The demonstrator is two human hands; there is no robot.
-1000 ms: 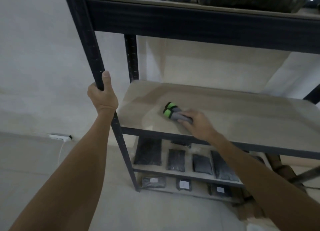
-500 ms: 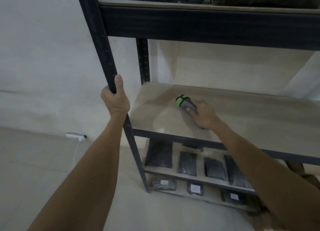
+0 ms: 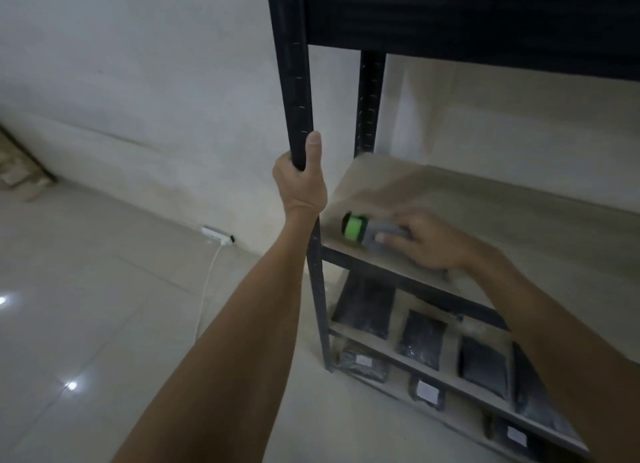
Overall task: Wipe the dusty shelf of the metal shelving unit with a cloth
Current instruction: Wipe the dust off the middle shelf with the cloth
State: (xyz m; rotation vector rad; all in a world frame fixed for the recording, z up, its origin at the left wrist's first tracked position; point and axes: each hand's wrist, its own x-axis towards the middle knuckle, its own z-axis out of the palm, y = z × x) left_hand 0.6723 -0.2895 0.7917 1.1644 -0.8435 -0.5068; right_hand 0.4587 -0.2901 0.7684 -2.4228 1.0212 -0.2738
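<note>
A grey cloth (image 3: 371,234) with a bright green band at its left end lies on the dusty beige shelf board (image 3: 519,220), close to the board's front left corner. My right hand (image 3: 429,244) holds the cloth down on the board, fingers over its right part and thumb along its near side. My left hand (image 3: 301,182) grips the black front-left post (image 3: 294,81) of the metal shelving unit, thumb pointing up the post. The rest of the board, to the right of my hand, is bare.
A black crossbeam (image 3: 467,12) of the shelf above hangs over the work area. Lower shelves hold several black packets (image 3: 422,338), some with white labels. A white power strip (image 3: 218,235) and its cable lie on the tiled floor by the wall at left.
My right hand has slid the cloth leftward along the board towards the front left corner. My left hand keeps its grip on the post. The view has swung left.
</note>
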